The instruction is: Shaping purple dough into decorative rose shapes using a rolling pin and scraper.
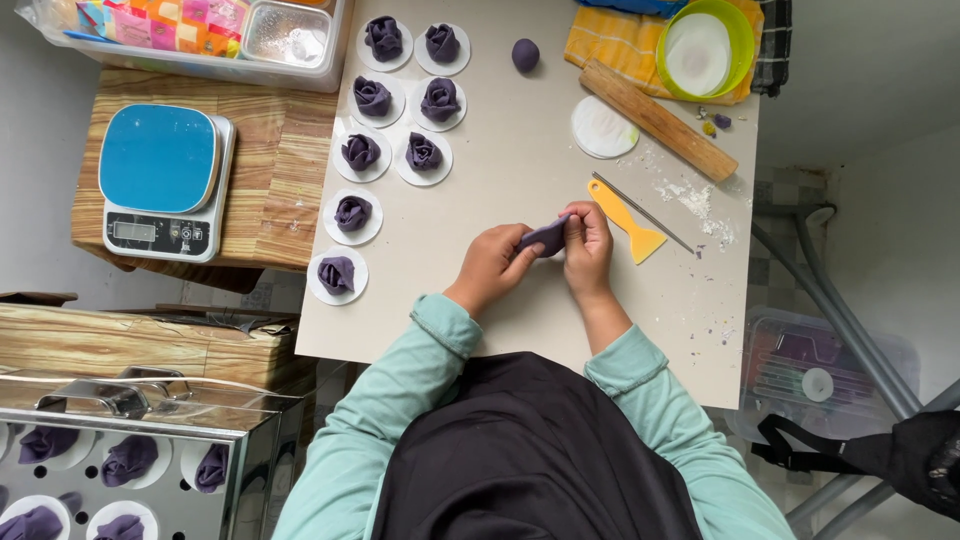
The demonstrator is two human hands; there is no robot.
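Here both hands met over the middle of the pale table (pixel 520 330): the left hand (pixel 492 265) and the right hand (pixel 588 248) together pinched a strip of purple dough (pixel 545 237) between their fingertips. Just right lay a yellow scraper (pixel 625 220); to the left, purple dough roses (pixel 352 213) sat on white paper rounds, with a rolling pin (pixel 658 120) farther right.

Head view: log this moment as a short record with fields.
left hand: left hand pinches one end of the purple dough piece
right hand: right hand grips its other end
finished: eight purple dough roses on white paper rounds
spare: one dough ball
tools: rolling pin, yellow scraper
side: kitchen scale on a wooden block
surface: beige table, dusted with flour at right
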